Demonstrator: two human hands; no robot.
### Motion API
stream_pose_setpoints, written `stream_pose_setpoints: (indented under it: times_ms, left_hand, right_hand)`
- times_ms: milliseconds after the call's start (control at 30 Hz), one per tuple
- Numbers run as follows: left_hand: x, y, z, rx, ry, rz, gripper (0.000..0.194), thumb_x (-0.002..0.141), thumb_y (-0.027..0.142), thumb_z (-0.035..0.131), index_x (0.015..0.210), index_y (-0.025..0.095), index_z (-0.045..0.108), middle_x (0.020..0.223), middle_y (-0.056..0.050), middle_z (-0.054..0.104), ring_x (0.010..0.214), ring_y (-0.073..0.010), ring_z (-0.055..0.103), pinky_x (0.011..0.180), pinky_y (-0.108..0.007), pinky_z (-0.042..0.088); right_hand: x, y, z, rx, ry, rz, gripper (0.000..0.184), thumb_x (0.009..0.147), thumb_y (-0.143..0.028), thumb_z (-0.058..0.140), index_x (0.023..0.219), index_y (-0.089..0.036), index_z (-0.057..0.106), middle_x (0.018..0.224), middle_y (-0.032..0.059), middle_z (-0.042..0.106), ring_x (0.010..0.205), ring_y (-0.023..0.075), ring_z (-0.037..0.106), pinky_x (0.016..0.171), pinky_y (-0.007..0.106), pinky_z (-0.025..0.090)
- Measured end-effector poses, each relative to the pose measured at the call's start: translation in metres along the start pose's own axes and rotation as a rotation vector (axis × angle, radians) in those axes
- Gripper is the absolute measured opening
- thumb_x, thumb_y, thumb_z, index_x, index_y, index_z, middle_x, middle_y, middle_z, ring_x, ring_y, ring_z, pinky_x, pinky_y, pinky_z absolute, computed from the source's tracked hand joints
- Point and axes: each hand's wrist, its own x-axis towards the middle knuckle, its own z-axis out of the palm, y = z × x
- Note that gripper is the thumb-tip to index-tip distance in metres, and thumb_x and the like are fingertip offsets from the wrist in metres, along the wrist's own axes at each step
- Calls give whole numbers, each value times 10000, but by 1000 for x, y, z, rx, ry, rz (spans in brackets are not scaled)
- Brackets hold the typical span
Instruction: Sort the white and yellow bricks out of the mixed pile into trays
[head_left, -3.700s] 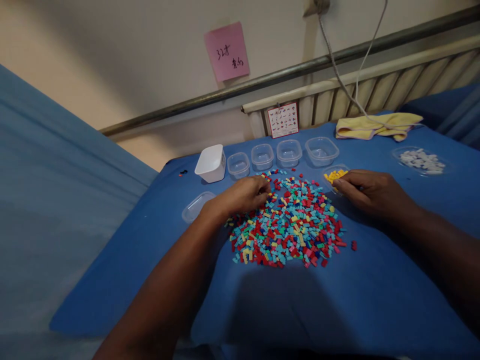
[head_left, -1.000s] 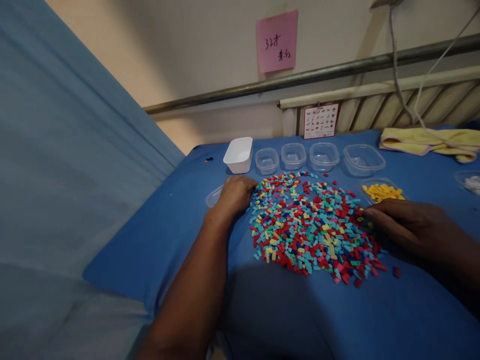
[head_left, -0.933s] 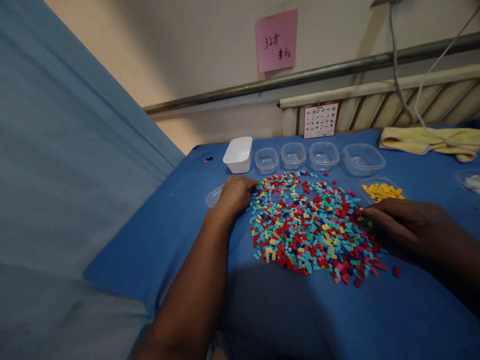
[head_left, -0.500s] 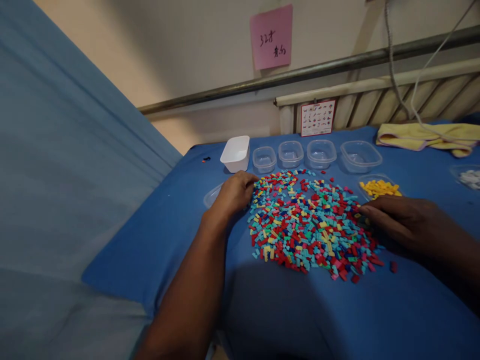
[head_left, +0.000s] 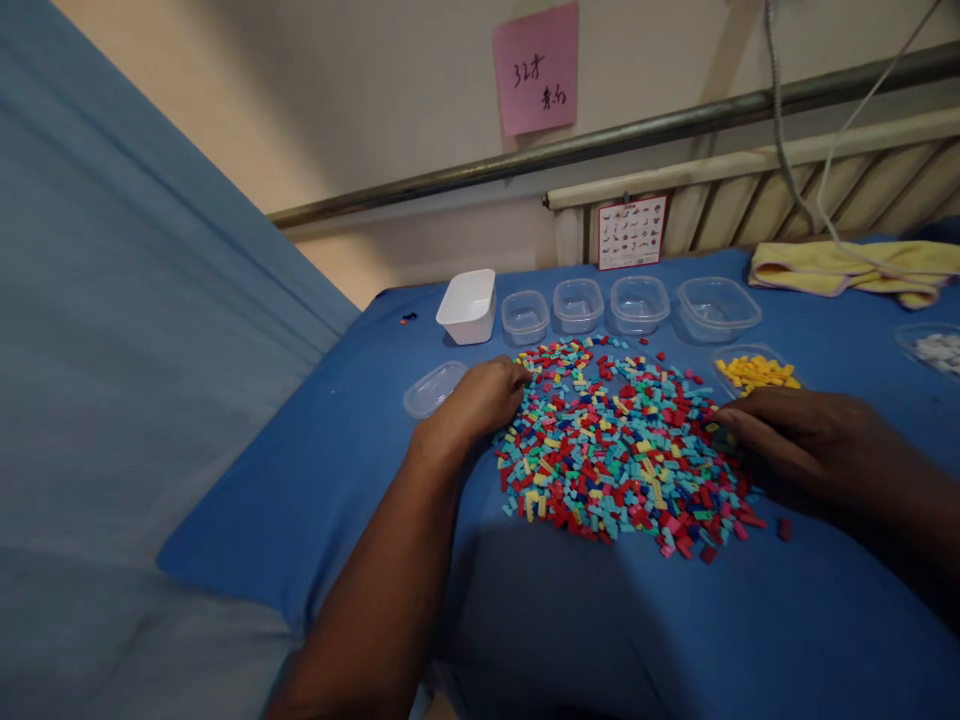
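Observation:
A wide pile of small bricks (head_left: 615,450) in red, teal, blue and yellow lies on the blue cloth (head_left: 600,620). My left hand (head_left: 484,395) rests at the pile's left edge with its fingers curled under; what they hold is hidden. My right hand (head_left: 795,440) lies low at the pile's right edge, fingers pressed together and tips touching the bricks. A clear shallow tray of yellow bricks (head_left: 754,372) sits just beyond my right hand. An empty clear lid (head_left: 433,388) lies just left of my left hand.
Behind the pile stand a white tub (head_left: 467,305) and a row of several clear tubs (head_left: 578,303). A dish of white pieces (head_left: 937,350) and a yellow cloth (head_left: 847,268) lie at the right. A picture card (head_left: 631,232) leans on the radiator.
My right hand has come back from the yellow tray to the pile's right edge. My left hand has slid off the clear lid toward the pile. The view has shifted.

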Motion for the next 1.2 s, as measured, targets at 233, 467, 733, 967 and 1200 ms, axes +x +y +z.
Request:
stream_pose_setpoints:
  times_ms: [233,467,733,967,1200]
  left_hand:
    - [-1,-13,2,-139,25,49,287,955,55,532,972,185,788,1031,-77,758,949,-232,682,840,-356,476]
    - [3,46,22,-1200,54,-172,269,867,292,823,1069,147,720,881,-47,740,768,-155,682,770,-297,533]
    - [-6,127,70,-1554,28,-183,358,809,368,933,1041,160,756,923,-30,714,765,-108,673,725,-230,525]
    - [-9,128,72,-1607,-25,-219,256,838,316,905,1048,189,836,997,-61,782,855,-116,722,860,-258,583]
    - [-9,130,69,-1626,7,-237,288,746,276,943,976,172,805,919,-54,777,824,-124,732,834,-262,584]
  right_hand:
    - [1,-5,-2,10,-9,-18,433,1109,-500,543,824,-247,747,689,9,705,595,190,665,618,324,471]
    - [5,-20,10,44,130,-153,268,1097,-442,619,1099,-238,793,1004,75,826,846,243,785,754,365,596]
    - [8,-52,35,50,286,-384,299,1052,-288,731,1347,-305,682,1200,105,793,1068,280,779,899,460,672]
    - [6,-50,31,37,285,-356,234,1071,-205,663,1293,-269,703,1166,101,787,1040,250,780,891,420,667]
    - [7,-49,30,139,299,-324,189,1053,-176,668,1209,-266,728,1127,74,795,1038,235,783,912,403,647]
